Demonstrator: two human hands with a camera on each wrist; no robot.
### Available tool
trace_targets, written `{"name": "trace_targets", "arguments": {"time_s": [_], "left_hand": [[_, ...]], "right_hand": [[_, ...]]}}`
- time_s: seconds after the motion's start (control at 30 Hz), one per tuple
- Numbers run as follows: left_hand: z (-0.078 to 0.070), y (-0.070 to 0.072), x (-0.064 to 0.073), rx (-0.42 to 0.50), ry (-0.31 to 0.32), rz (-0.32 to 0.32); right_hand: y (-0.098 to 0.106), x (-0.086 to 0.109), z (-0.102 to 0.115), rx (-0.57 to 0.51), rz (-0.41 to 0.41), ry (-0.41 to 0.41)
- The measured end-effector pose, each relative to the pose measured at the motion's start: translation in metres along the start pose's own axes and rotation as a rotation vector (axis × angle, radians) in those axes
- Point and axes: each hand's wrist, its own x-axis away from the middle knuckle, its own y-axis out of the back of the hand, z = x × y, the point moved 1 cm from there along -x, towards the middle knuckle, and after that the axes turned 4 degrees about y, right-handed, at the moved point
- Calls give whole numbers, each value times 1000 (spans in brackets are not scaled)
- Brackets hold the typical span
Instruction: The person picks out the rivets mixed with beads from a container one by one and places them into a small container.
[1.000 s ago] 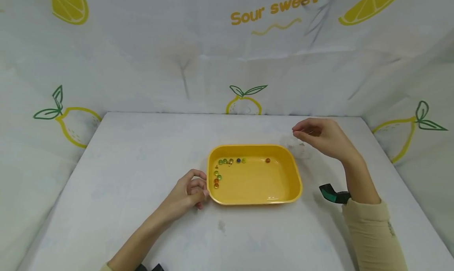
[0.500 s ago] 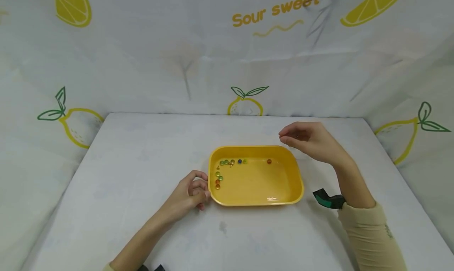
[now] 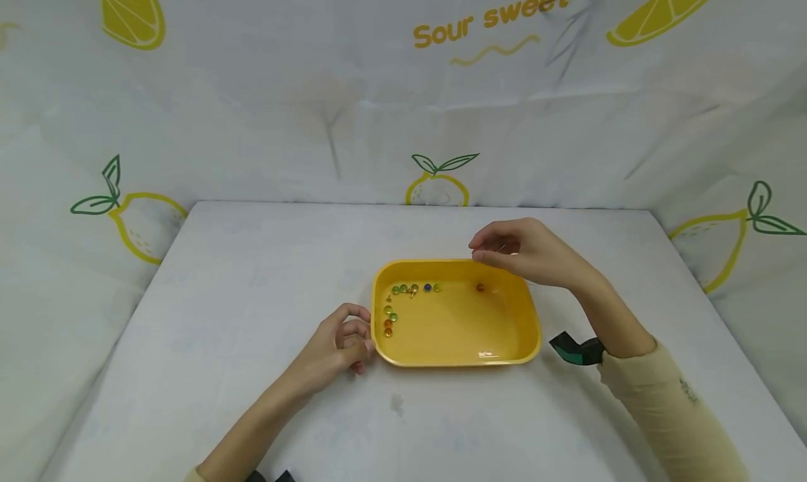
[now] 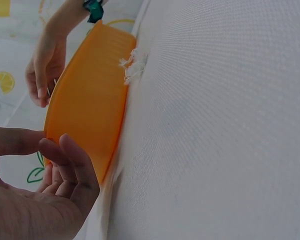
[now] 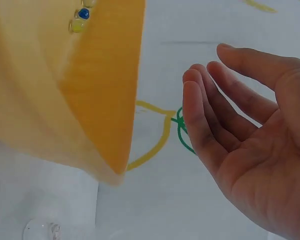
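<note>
My left hand [image 3: 340,342] is at the left end of a yellow plastic tray [image 3: 466,342], holding its edge. In the left wrist view the thumb tip meets the rim and the other fingers [image 4: 80,175] curl by the outer wall. Small glassy beads, green, orange and one blue bead [image 3: 427,287], lie in the tray with tiny gold pieces [image 3: 412,294]. My right hand [image 3: 529,254] hovers over the tray's far right rim, thumb and fingertips close together. A thin glint shows between them in the head view; I cannot tell whether they hold something.
A clear, glassy object [image 5: 40,230] shows at the bottom left of the right wrist view. White cloth [image 3: 252,272] covers the table, and a lemon-print curtain [image 3: 265,118] rises behind it. White loose threads [image 4: 134,66] lie by the tray's base.
My right hand has moved left from beside the tray's far right corner to above its far rim. The left hand stays at the tray's left end.
</note>
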Motion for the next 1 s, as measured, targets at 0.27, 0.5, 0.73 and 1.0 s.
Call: {"name": "trace_targets", "arguments": {"time_s": [0.27, 0.5, 0.73, 1.0], "left_hand": [[1, 0, -1, 10, 0, 7], [1, 0, -1, 10, -2, 10], [0, 0, 0, 10, -8, 11], [0, 0, 0, 5, 3, 4]], "right_hand": [[-7, -17, 11, -60, 90, 32], [-17, -32, 18, -98, 174, 52], [-25, -41, 28, -144, 256, 59], [-35, -52, 33, -163, 343, 91]]}}
